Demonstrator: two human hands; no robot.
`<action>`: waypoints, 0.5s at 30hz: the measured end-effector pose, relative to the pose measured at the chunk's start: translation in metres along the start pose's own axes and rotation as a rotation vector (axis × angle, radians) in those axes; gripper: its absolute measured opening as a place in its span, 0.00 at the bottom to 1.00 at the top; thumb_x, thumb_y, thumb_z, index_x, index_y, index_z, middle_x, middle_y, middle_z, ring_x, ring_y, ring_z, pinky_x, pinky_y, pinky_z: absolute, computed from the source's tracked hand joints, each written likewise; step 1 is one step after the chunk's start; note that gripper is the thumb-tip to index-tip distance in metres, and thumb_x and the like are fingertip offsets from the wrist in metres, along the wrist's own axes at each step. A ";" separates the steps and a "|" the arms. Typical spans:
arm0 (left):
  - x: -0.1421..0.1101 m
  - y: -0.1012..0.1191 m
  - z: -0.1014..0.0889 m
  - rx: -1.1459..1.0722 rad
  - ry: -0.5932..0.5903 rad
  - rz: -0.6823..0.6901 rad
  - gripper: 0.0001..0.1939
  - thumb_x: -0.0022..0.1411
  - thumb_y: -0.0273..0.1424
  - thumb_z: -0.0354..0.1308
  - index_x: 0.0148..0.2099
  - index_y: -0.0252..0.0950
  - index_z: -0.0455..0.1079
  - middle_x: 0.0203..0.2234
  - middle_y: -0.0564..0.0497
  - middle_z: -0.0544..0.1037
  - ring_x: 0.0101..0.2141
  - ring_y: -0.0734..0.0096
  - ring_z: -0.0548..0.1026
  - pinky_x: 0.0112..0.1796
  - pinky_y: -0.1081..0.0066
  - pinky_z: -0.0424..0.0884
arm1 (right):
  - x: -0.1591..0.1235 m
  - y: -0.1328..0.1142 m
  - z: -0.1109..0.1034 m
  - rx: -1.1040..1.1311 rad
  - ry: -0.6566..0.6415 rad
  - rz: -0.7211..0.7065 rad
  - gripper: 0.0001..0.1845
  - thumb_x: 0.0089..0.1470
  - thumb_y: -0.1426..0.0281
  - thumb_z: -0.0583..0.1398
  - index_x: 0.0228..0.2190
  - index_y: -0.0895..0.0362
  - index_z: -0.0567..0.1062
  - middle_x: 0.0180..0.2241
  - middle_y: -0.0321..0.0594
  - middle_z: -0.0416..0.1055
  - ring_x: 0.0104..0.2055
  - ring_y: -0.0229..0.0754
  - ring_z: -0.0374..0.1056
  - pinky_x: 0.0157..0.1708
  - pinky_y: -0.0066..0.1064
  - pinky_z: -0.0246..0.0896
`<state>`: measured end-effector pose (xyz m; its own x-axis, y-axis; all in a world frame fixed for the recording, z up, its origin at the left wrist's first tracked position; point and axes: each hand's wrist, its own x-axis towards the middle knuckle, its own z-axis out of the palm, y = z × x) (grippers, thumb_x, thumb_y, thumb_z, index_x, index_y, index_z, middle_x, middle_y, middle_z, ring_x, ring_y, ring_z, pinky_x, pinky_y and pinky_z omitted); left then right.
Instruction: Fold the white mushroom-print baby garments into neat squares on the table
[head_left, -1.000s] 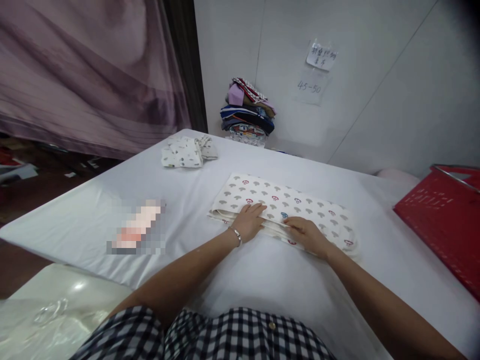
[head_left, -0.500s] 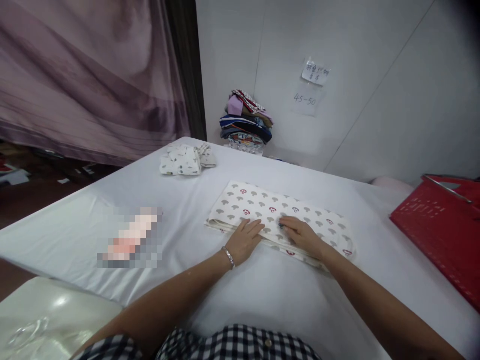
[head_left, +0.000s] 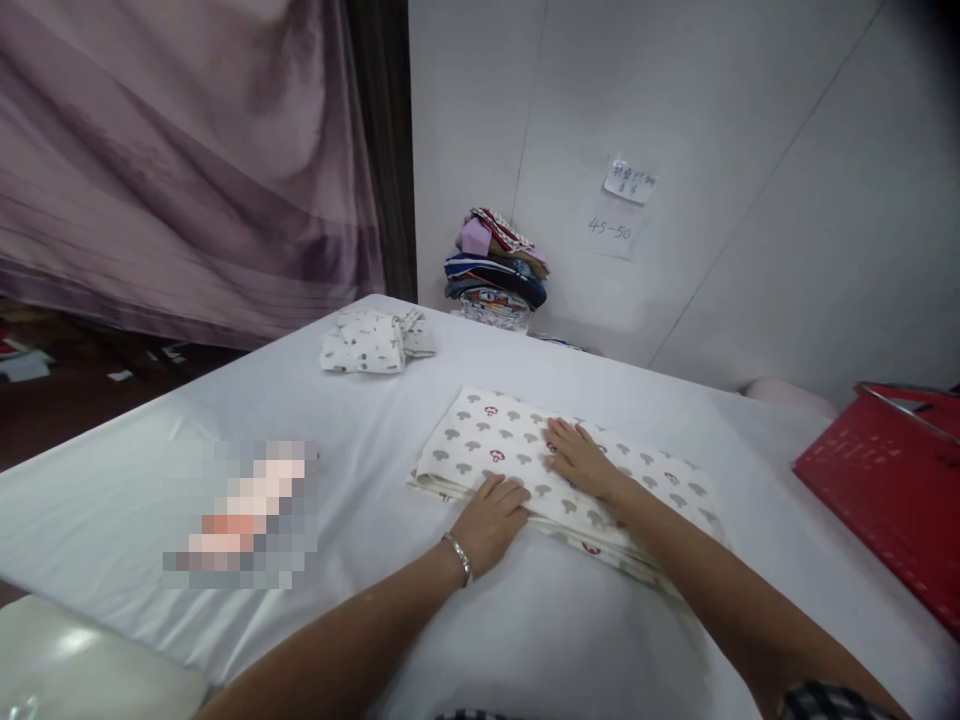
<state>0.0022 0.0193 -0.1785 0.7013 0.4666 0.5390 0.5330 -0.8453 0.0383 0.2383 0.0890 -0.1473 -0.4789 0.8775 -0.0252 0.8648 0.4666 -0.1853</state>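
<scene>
rests the left hand [head_left: 491, 520] at the near edge of the mushroom-print cloth [head_left: 517, 440], lays the right hand [head_left: 581, 460] flat across the top; pinches nothing visible with either, with fingers extended. has the cloth on the white table [head_left: 360, 480], already folded into a layered oblong; seems nearly finished, leaving perhaps smoothing or another fold.
</scene>
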 end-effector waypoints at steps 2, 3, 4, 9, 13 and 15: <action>0.000 -0.001 0.002 -0.019 -0.010 -0.002 0.07 0.60 0.23 0.51 0.32 0.35 0.69 0.41 0.51 0.73 0.48 0.69 0.65 0.54 0.62 0.53 | 0.011 -0.011 0.000 -0.019 0.006 -0.106 0.33 0.59 0.52 0.40 0.61 0.54 0.50 0.64 0.39 0.36 0.65 0.43 0.31 0.61 0.43 0.26; 0.000 -0.001 0.003 -0.028 -0.015 -0.004 0.07 0.60 0.23 0.51 0.32 0.35 0.69 0.42 0.51 0.73 0.48 0.69 0.65 0.54 0.61 0.52 | 0.018 -0.014 0.000 -0.022 0.002 -0.147 0.33 0.59 0.51 0.40 0.61 0.54 0.50 0.64 0.39 0.37 0.65 0.43 0.31 0.61 0.42 0.26; 0.000 -0.002 0.004 -0.036 -0.019 -0.005 0.07 0.60 0.23 0.51 0.33 0.35 0.69 0.42 0.51 0.73 0.48 0.69 0.64 0.54 0.61 0.52 | 0.025 -0.015 0.000 -0.021 -0.008 -0.166 0.33 0.59 0.51 0.41 0.61 0.54 0.50 0.64 0.39 0.38 0.65 0.44 0.31 0.61 0.42 0.26; -0.002 -0.004 0.007 -0.084 -0.069 -0.036 0.06 0.58 0.22 0.52 0.35 0.36 0.68 0.39 0.52 0.74 0.43 0.71 0.67 0.53 0.63 0.54 | 0.054 -0.004 0.004 0.000 -0.035 -0.039 0.33 0.59 0.51 0.40 0.60 0.52 0.50 0.63 0.39 0.41 0.65 0.45 0.34 0.61 0.46 0.29; -0.001 -0.004 0.006 -0.105 -0.095 -0.028 0.06 0.60 0.23 0.51 0.34 0.35 0.67 0.37 0.51 0.74 0.40 0.71 0.68 0.48 0.66 0.59 | 0.056 -0.006 0.006 0.013 -0.031 -0.058 0.35 0.58 0.49 0.39 0.61 0.53 0.50 0.64 0.40 0.39 0.65 0.44 0.32 0.61 0.46 0.27; 0.000 -0.003 0.005 -0.106 -0.109 -0.026 0.05 0.60 0.23 0.50 0.35 0.35 0.67 0.37 0.51 0.73 0.40 0.70 0.68 0.46 0.66 0.60 | 0.055 -0.012 0.007 0.014 -0.015 -0.099 0.35 0.58 0.49 0.40 0.61 0.52 0.50 0.64 0.40 0.38 0.65 0.44 0.31 0.61 0.46 0.25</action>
<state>0.0031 0.0234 -0.1827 0.7383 0.5093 0.4422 0.5024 -0.8527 0.1431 0.2001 0.1312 -0.1531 -0.5644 0.8252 -0.0207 0.8108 0.5495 -0.2014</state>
